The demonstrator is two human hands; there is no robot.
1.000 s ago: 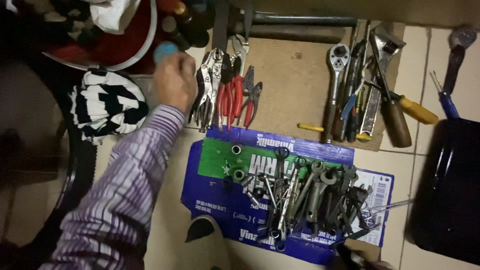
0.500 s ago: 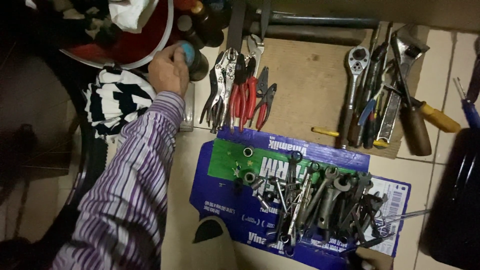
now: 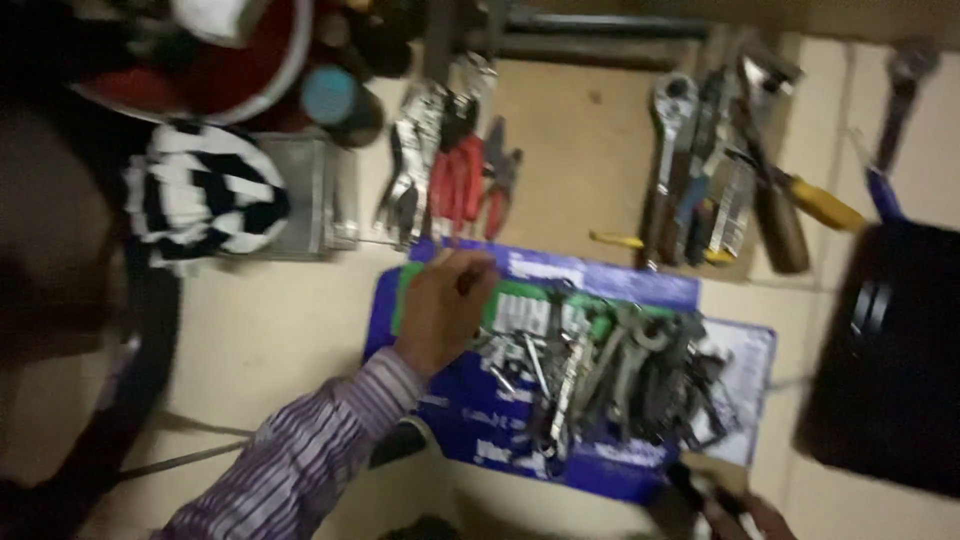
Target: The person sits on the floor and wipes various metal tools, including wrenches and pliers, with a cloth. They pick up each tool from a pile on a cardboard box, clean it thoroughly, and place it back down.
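I see a purple-and-white striped sleeve [image 3: 300, 460] above a blue sheet [image 3: 600, 470] with a green tray [image 3: 540, 305] and grey wrenches [image 3: 620, 370]. Pliers [image 3: 462, 185] have red handles, a screwdriver [image 3: 815, 200] yellow. A black-and-white cloth [image 3: 205, 195] lies beside a red bowl [image 3: 225, 75]. The floor [image 3: 270, 340] is beige.

The person's left hand [image 3: 445, 305] is bare, with a long buttoned-cuff shirt sleeve [image 3: 300, 455] in purple and white stripes running from the wrist toward seven o'clock.
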